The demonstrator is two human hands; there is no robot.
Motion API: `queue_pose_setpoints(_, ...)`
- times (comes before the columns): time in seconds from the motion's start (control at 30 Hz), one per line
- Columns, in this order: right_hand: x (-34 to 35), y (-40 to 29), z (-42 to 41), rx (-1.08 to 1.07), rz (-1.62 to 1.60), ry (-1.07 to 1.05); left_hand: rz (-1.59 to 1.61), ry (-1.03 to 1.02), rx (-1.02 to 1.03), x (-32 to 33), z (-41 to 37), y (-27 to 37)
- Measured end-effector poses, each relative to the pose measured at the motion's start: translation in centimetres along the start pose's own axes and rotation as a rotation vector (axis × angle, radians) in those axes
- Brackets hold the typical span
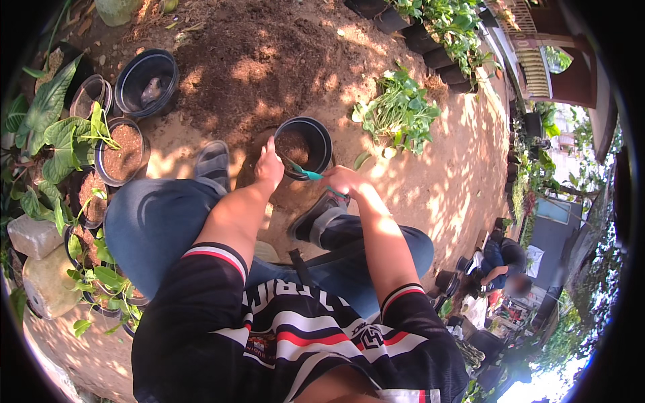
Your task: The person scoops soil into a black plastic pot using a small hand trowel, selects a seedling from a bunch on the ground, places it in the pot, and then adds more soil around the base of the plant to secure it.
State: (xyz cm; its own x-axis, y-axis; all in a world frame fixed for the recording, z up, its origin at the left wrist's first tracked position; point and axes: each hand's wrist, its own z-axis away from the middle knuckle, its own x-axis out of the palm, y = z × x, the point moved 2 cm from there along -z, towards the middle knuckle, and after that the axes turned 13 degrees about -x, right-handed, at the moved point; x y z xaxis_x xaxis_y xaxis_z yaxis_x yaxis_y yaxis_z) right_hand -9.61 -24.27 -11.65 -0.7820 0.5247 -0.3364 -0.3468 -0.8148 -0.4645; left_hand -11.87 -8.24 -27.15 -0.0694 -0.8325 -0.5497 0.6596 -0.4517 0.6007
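Note:
Between my feet stands a black plastic plant pot (322, 146), upright, with brown soil (293, 146) in its bottom. My left hand (269, 165) grips the pot's near left side, a finger lying along the rim. In my right hand (341, 180) is the teal handle of a small hand trowel (308, 174). The trowel crosses the near rim, and its tip reaches down inside the pot by the soil. Part of the handle is covered by my fingers.
A mound of dark soil (242, 65) spreads beyond the pot. Right of it lies a heap of leafy green cuttings (400, 108). At left stand an empty black pot (146, 83), a soil-filled pot (121, 153) and stones (50, 282). A person (504, 262) bends over at far right.

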Motion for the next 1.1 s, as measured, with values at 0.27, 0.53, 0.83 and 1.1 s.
queue_pose_setpoints(0.27, 0.0, 2.3, -1.3, 0.015, 0.102, -0.05, 0.13, -0.003, -0.034, 0.0, 0.6, 0.2)
queue_pose_setpoints(0.53, -0.8, 2.9, -0.7, -0.008, -0.029, 0.121, 0.145, 0.04, 0.149, -0.6, -2.3, 0.9)
queue_pose_setpoints(0.83, 0.8, 5.2, -2.0, -0.134, -0.121, -0.032, 0.164, 0.096, 0.068, 1.0, 0.7, -0.5)
queue_pose_setpoints(1.1, 0.2, 7.1, -3.4, -0.154, -0.17, 0.148, 0.265, 0.042, 0.229, -0.1, -2.4, 1.5)
